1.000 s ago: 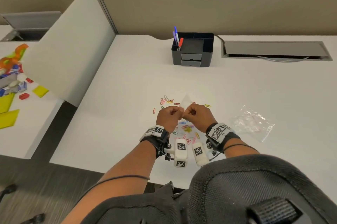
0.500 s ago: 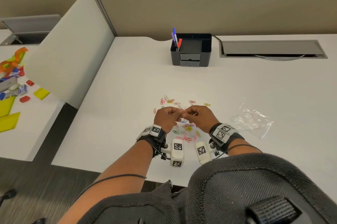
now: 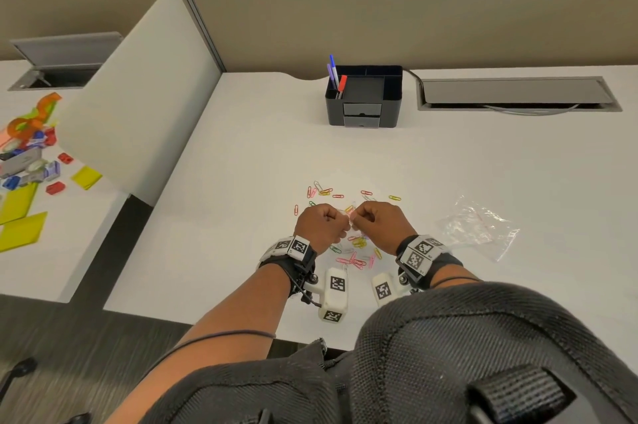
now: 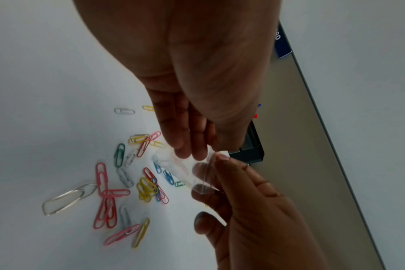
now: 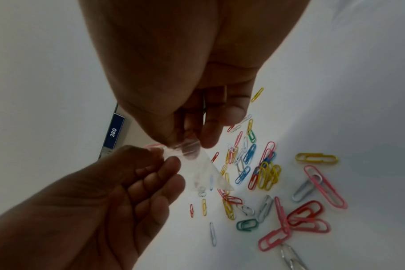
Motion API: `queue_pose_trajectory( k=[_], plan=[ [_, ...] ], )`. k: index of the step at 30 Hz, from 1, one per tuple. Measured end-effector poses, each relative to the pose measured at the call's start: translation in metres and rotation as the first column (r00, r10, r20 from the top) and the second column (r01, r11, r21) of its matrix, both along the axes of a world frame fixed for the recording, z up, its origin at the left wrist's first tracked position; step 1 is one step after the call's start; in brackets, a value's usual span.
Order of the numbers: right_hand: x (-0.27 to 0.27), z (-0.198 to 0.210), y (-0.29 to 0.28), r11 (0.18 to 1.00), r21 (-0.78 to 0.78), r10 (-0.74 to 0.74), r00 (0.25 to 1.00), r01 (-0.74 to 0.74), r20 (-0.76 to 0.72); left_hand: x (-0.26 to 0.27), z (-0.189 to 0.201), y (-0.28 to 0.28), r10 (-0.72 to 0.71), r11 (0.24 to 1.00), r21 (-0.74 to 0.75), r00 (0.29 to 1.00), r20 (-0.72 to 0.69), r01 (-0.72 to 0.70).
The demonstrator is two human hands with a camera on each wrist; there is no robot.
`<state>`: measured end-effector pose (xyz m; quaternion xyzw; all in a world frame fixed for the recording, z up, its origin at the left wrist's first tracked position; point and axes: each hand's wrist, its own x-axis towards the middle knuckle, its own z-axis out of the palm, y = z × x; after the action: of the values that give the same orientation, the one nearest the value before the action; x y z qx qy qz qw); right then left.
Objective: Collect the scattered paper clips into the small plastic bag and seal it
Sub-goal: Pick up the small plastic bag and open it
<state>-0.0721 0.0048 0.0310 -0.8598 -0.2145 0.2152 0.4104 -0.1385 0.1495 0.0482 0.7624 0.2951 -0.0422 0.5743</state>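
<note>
Head view, change: against a second ago, left hand and right hand sit lower, close above the worktop; both pinch the small plastic bag between them.
Head view, spare: second clear bag lies well apart, right.
Left wrist view, grip: fingertips curl on the bag's top edge; mouth seems to be getting parted.
Right wrist view, paper clips: scattered on the worktop; bag likely empty, collecting not begun.
</note>
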Motion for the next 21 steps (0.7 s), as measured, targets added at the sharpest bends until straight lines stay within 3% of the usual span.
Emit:
queue_pose_trajectory(
  k=[4,10,15,21],
  plan=[
    [-0.0032,-0.0001,0.0004,0.999,0.005,-0.032,0.999,0.032,0.027,0.0015,0.0010,0.0029,0.011,0.999,-0.040,1.000,-0.003,-0.011],
    [-0.0002,0.0030,0.0019,0.998,0.056,0.024,0.997,-0.020,-0.072,0.0012,-0.0003,0.0028,0.049,0.991,-0.128,0.999,0.000,-0.048],
    [-0.0009,-0.0026,0.0045,0.999,0.050,-0.001,1.000,0.002,-0.010,-0.0002,-0.0019,0.0036,0.052,0.996,-0.072,0.998,0.034,-0.050],
    [-0.0054,-0.0009,0.0083,0.990,0.107,-0.072,0.980,0.092,-0.184,-0.0002,-0.0022,0.0026,0.050,0.999,0.000,0.998,0.027,-0.050]
  ],
)
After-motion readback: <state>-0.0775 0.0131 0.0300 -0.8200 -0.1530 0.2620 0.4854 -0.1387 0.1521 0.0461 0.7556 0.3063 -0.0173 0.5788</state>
